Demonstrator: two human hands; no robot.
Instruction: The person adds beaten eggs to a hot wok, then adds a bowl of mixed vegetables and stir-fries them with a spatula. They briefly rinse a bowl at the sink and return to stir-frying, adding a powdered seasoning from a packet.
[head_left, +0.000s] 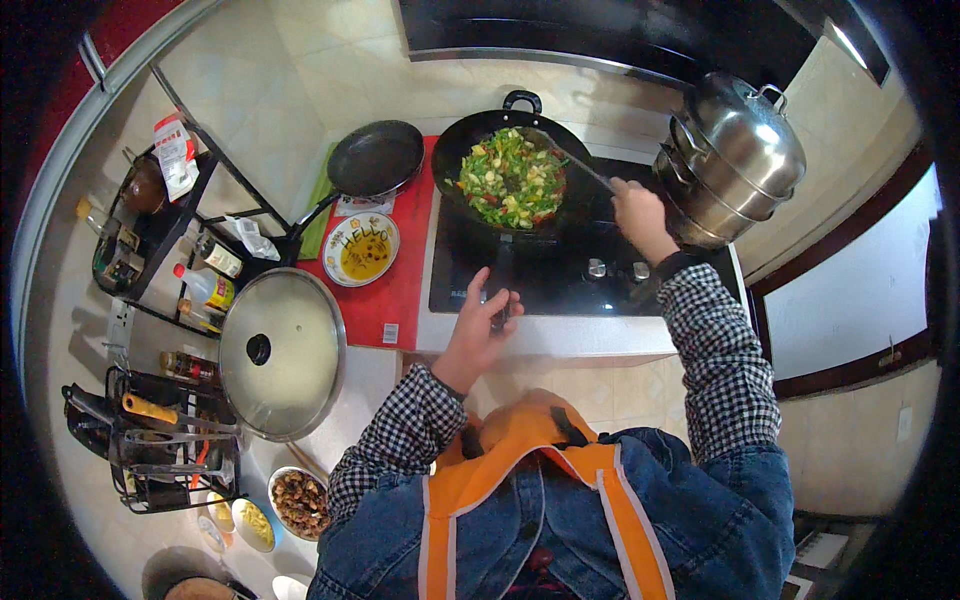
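Observation:
A black wok (452, 142) stands on the glass cooktop (555, 277), holding chopped green, red and pale vegetables (514, 178). My right hand (641, 217) grips the handle of a metal spatula (581, 162), whose head reaches into the food at the wok's upper right. Near the front edge of the cooktop, my left hand (484, 322) is around the end of the wok's dark handle (505, 259), with the thumb and index finger raised off it. The fingers partly hide the handle's end.
A steel steamer pot (731, 165) stands right of the wok. To the left are a frying pan (376, 159), a bowl with yellow liquid (361, 249), a red board (375, 319), a glass lid (283, 352), a bottle rack (187, 225) and a bowl of brown pieces (300, 502).

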